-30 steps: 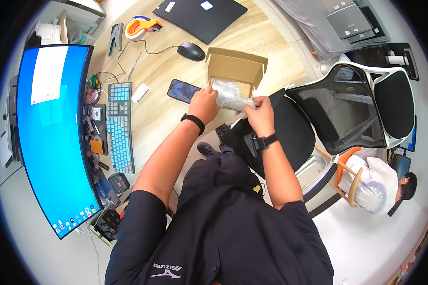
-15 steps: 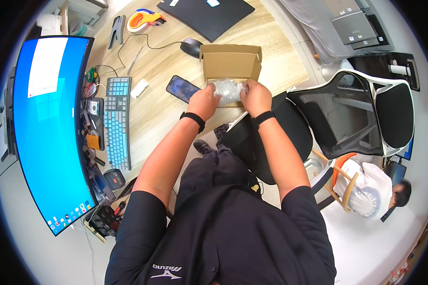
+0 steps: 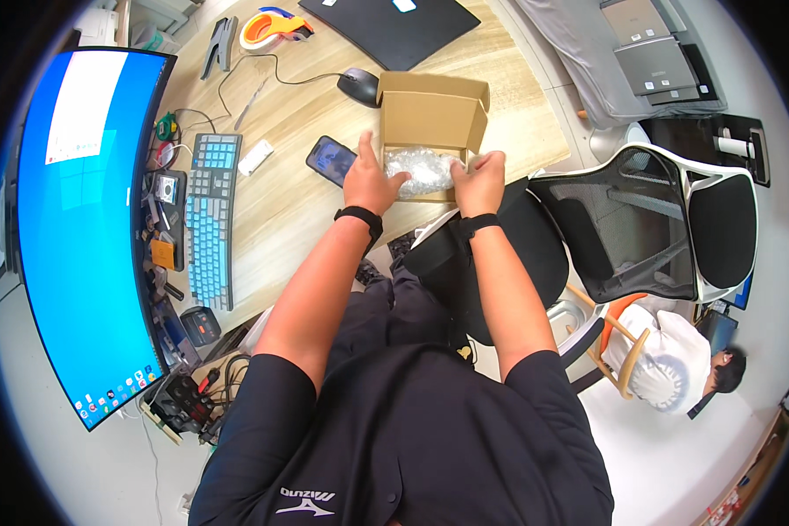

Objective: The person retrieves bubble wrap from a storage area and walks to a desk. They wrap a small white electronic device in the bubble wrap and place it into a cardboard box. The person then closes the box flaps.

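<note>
In front of me an open brown cardboard box point(image 3: 434, 112) stands at the desk's edge, its lid raised at the back. A bundle of clear bubble wrap point(image 3: 422, 170) lies in it; what it wraps cannot be made out. At the box's left side is my left hand point(image 3: 373, 181), fingers stretched up and thumb apart, the thumb tip by the bubble wrap. My right hand point(image 3: 479, 186) is closed at the right side, with bent fingers on the box's edge and the thumb near the bundle.
Left of the box lie a phone point(image 3: 331, 161), a mouse point(image 3: 358, 87) and a keyboard point(image 3: 212, 219). A laptop point(image 3: 394, 26), tape dispenser point(image 3: 272, 31) and stapler point(image 3: 219, 48) are farther back. A curved monitor point(image 3: 88, 237) stands left, an office chair point(image 3: 622, 223) right. A person point(image 3: 671, 355) sits behind it.
My left hand has loosened from the bubble wrap and its fingers have spread upward. My right hand has shifted from the bundle to the box's right edge. The bundle sits lower in the box.
</note>
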### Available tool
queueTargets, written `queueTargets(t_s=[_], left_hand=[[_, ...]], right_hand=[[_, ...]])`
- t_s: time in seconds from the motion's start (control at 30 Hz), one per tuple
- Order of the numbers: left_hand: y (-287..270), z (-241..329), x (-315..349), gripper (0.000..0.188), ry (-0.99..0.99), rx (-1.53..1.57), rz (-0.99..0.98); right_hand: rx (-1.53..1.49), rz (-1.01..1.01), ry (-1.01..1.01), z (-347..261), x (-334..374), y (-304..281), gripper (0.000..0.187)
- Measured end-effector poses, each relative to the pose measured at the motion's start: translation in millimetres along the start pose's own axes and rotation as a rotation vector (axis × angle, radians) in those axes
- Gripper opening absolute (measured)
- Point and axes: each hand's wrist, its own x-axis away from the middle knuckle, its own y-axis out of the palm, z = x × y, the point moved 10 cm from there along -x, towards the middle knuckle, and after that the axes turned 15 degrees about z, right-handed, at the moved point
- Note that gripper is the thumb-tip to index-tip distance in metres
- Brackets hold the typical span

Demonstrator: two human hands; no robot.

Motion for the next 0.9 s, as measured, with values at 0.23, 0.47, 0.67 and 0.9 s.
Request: queueTargets(t_s=[0.23,0.47,0.67,0.9], left_hand=[[4.5,4.7,-2.9,0.071,0.12,0.168,0.006],[5.4,-2.8,5.3,0.046,0.207,0.245,0.019],[10.5,-6.0,11.2,0.043,0.305,0.218,-0.107],[7.6,-12.1,33.1,0.069,0.62,-0.089,-0.409]], right_hand=[[-0.018,-0.023,-0.267,-1.5,4.9,13.5,0.045],[-0.04,0.063,-0.657,-32.0,18.6,-2.3,0.033],[-0.266,-0.167,-0.564,-10.8,12.8,7.8,0.032],[-0.212,-0.61,-0.699,0.7,41.7,-7.5,0.061]])
